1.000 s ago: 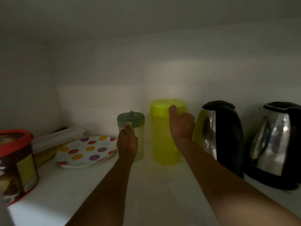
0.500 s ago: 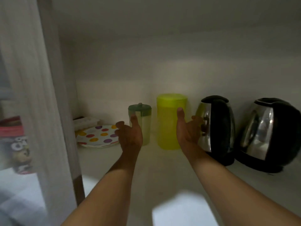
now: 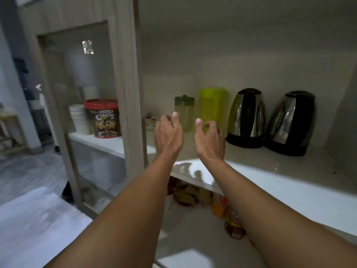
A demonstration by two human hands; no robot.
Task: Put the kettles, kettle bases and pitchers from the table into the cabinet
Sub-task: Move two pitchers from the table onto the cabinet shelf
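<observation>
On the cabinet shelf (image 3: 270,171) stand a green-lidded clear pitcher (image 3: 184,111), a yellow-green pitcher (image 3: 212,107) and two steel-and-black kettles (image 3: 247,117) (image 3: 291,122) on their black bases, in a row along the back. My left hand (image 3: 169,132) hovers in front of the green-lidded pitcher, fingers loosely curled, holding nothing. My right hand (image 3: 209,136) is in front of the yellow-green pitcher, also empty and apart from it.
A glass cabinet door (image 3: 92,113) stands to the left; behind it sit a red-lidded Choco Chips tub (image 3: 104,118) and stacked white cups (image 3: 79,118). A dotted plate (image 3: 151,120) peeks out behind my left hand. Food packets and jars (image 3: 222,207) fill the shelf below.
Both hands let go of the pitchers and drew back toward me. The view pulled away from the shelf, so the cabinet door and lower shelf now show.
</observation>
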